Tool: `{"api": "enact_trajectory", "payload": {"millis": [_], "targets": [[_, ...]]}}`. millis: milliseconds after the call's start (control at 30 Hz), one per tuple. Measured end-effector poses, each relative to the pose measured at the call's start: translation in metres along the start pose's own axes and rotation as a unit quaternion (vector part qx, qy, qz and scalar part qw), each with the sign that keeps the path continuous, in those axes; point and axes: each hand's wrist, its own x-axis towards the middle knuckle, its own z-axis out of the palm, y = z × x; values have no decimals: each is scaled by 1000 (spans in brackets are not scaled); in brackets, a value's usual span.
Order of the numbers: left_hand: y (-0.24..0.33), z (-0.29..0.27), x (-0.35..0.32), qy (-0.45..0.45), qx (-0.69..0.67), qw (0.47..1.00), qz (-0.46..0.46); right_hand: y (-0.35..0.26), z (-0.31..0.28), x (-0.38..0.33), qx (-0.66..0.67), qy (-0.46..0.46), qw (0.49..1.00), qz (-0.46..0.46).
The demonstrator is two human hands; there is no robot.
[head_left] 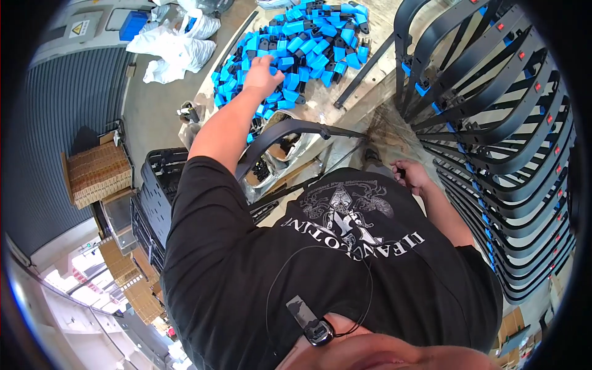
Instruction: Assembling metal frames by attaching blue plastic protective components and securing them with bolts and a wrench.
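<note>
My left hand (262, 77) reaches out onto a heap of blue and black plastic clips (308, 43) on a wooden worktop (370, 80). Its fingers curl down into the clips, and I cannot tell whether it grips one. A black curved frame (290, 126) lies across the bench edge in front of my body. My right hand (412, 177) is closed close to my chest, beside the frame's right end. Something small and dark shows between its fingers. My black shirt hides the bench below.
A tall stack of black curved frames with blue clips and red tags (493, 123) fills the right side. White plastic bags (176, 46) lie at the upper left. Cardboard boxes (98, 172) and black crates (154, 185) stand on the left. Open bags of small parts (280, 148) sit under the frame.
</note>
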Motion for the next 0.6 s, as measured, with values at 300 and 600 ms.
{"api": "enact_trajectory", "payload": {"millis": [300,600], "targets": [[-10,-149,-123,3,-737,670,-88,-1,14,-1,-34,-23,999,-15],[63,-141,-365,-63,-923,348,-152,6,88,1,-144,-67,987,-27]]}}
